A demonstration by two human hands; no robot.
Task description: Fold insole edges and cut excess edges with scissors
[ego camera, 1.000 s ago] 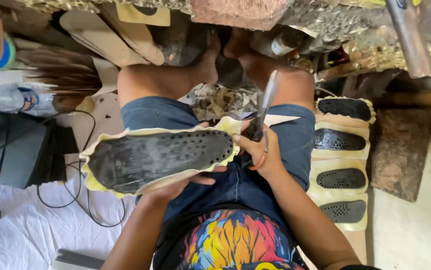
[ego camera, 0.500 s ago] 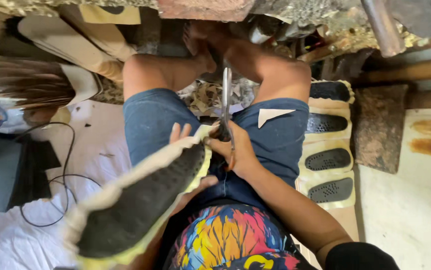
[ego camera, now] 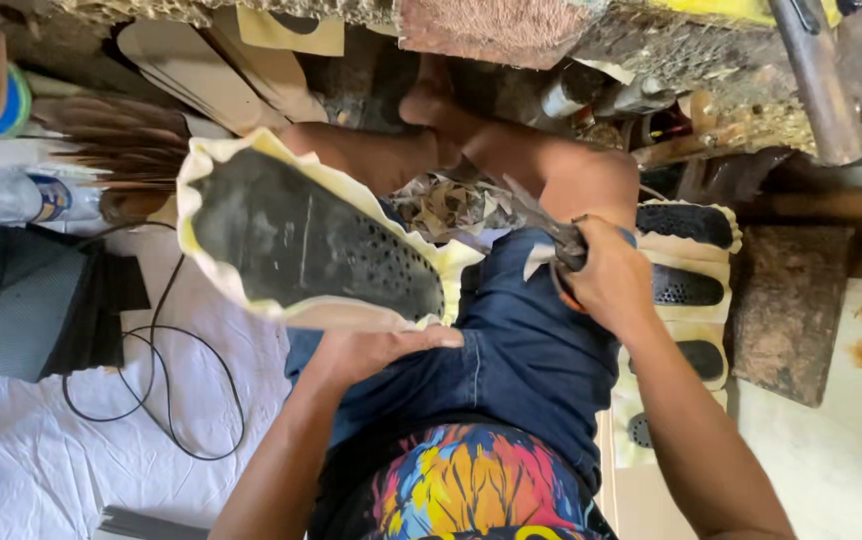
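Nearest, the left hand (ego camera: 376, 352) grips the near edge of a black shoe sole (ego camera: 311, 240) with pale yellow trim, held over the left thigh. Right of it, the right hand (ego camera: 606, 275) is closed around scissors (ego camera: 541, 222). Farther right lies a stack of similar soles (ego camera: 686, 225).

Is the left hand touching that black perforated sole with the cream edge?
Touching. The head view shows the left hand gripping the black perforated sole along its lower edge.
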